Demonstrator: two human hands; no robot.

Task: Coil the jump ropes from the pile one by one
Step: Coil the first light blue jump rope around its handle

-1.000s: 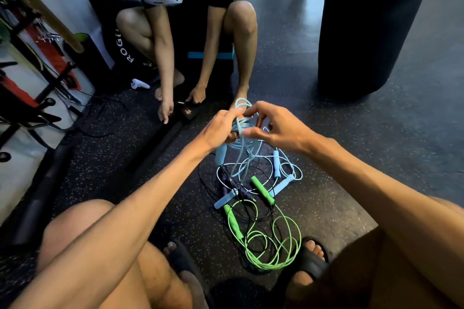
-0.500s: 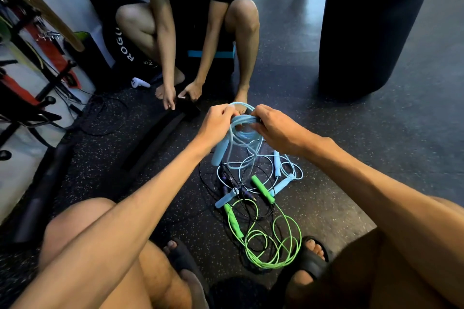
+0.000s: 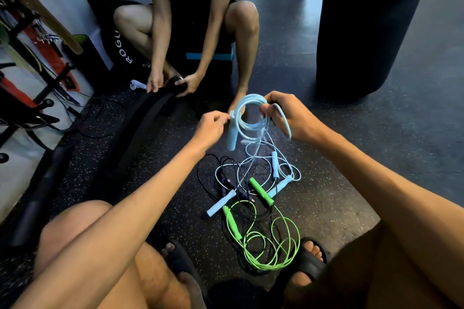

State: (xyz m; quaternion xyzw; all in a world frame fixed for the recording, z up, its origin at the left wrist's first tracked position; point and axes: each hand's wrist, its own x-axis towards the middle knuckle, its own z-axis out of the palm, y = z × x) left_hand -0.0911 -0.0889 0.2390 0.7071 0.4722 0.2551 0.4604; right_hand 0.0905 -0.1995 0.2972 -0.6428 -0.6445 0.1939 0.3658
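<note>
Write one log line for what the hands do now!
left hand: pinches blue handle | right hand: grips blue rope coil | pile: on floor

Head-worn wide view, forward and down

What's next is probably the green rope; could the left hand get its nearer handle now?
Probably not yet: the left hand pinches the light blue handle. The green handle lies uncovered, so once freed the way looks open.
</note>
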